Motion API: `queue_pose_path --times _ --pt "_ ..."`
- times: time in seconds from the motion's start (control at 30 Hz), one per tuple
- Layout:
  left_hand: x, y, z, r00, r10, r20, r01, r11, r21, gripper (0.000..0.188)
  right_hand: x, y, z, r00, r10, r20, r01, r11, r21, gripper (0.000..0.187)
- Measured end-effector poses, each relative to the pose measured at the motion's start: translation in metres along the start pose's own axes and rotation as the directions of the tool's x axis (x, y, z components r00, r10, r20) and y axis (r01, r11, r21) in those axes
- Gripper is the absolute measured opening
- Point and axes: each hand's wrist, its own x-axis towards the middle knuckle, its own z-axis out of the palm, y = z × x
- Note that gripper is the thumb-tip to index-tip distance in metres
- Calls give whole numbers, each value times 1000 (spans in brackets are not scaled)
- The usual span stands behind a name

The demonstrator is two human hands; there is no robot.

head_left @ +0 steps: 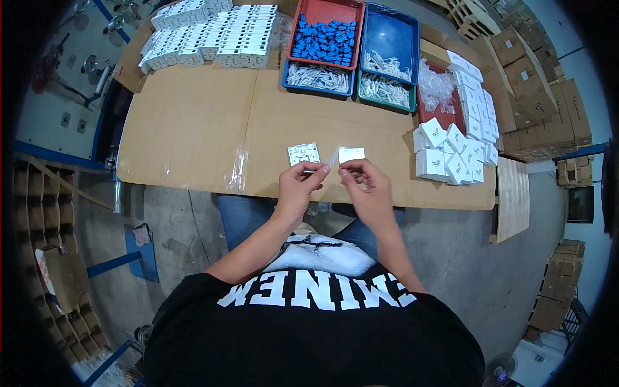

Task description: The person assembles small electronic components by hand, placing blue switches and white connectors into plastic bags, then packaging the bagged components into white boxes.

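1. While stacked cartons (pixel 545 126) stand at right, a cardboard-covered table (pixel 187 122) bears coloured trays (pixel 390 40) along its far side.
2. Translucent strip (pixel 333 157): between the hands; white plate (pixel 304 153) beyond the left, white square piece (pixel 352 153) beyond the right.
3. Left hand (pixel 299 189): thumb and fingertips pinched on strip.
4. Right hand (pixel 369 190): apart from left, fingers curled beside square piece; grip cannot be told.

Grey concrete floor (pixel 445 251) surrounds the cardboard-covered table (pixel 187 129).

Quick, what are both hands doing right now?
Left hand: closed, pinching a thin see-through piece.
Right hand: fingers curled near the white square piece; whether it holds anything cannot be told.
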Motion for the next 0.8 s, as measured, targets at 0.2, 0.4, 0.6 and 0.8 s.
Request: queue_pose_path --times 0.2,0.4,0.6,0.8 --pt "3 -18 3 982 170 82 -170 985 0 13 -2 14 20 996 78 -48 -66 973 220 14" --pt "1 -5 4 973 195 125 -204 977 66 13 7 20 9 979 198 45 -200 906 372 13" --pt "5 -4 1 974 228 -3 -228 973 -40 20 11 17 9 978 206 19 -191 865 464 12" --pt "4 11 3 958 285 30 -281 955 -95 25 14 22 9 955 202 219 -286 826 486 15"
